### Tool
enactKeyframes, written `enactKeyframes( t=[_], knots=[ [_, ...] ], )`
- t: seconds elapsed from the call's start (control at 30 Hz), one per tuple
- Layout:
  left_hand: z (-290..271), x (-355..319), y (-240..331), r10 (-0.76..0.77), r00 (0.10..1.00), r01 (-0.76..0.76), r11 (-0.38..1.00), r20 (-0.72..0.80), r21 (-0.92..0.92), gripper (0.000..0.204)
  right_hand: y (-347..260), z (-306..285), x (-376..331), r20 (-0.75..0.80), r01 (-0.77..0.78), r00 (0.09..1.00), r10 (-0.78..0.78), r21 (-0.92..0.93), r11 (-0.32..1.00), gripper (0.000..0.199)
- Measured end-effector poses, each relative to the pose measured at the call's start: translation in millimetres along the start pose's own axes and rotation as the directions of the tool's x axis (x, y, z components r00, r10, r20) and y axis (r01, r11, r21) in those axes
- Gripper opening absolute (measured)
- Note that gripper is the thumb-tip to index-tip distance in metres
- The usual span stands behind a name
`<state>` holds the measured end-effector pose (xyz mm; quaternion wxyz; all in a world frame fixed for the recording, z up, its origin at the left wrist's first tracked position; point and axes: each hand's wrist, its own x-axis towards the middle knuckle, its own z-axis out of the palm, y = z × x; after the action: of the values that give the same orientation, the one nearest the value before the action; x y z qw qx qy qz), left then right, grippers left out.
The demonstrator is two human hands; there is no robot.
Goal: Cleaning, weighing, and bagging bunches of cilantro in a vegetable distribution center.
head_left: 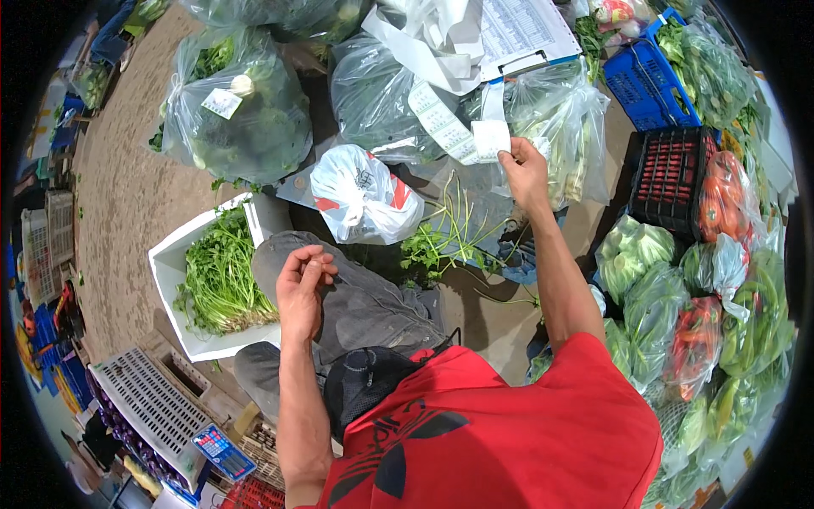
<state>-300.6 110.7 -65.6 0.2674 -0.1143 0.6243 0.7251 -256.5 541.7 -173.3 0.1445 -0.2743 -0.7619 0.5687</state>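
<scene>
My right hand (524,172) reaches forward and pinches a small white paper slip (491,136) at its lower edge. The slip hangs beside a strip of white labels (441,123), in front of a clear bag of pale green vegetables (566,127). My left hand (303,276) is held above my grey trouser knee (356,297), its fingers curled together with nothing visible in them. Loose green herb stems (449,237) lie on the ground below my right hand.
A white foam box of leafy herbs (197,343) stands at my left. A white plastic bag (360,199) and clear bags of greens (237,110) lie ahead. A clipboard (521,34), blue crate (644,81), black crate (674,174) and bagged peppers (721,199) fill the right. A scale (222,451) is at lower left.
</scene>
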Motion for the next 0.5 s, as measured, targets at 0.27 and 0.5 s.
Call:
enactKeyframes(
  t=[0.27, 0.5],
  knots=[
    [49, 18, 19, 0.018, 0.991, -0.052, 0.965, 0.13, 0.259, 0.019, -50, 5, -32, 0.104, -0.014, 0.994, -0.018, 0.295, 0.955, 0.021],
    [115, 49, 42, 0.035, 0.946, -0.144, 0.937, 0.322, 0.319, 0.018, -90, -3, -25, 0.116, 0.003, 0.992, -0.041, 0.308, 0.951, 0.023]
  ],
)
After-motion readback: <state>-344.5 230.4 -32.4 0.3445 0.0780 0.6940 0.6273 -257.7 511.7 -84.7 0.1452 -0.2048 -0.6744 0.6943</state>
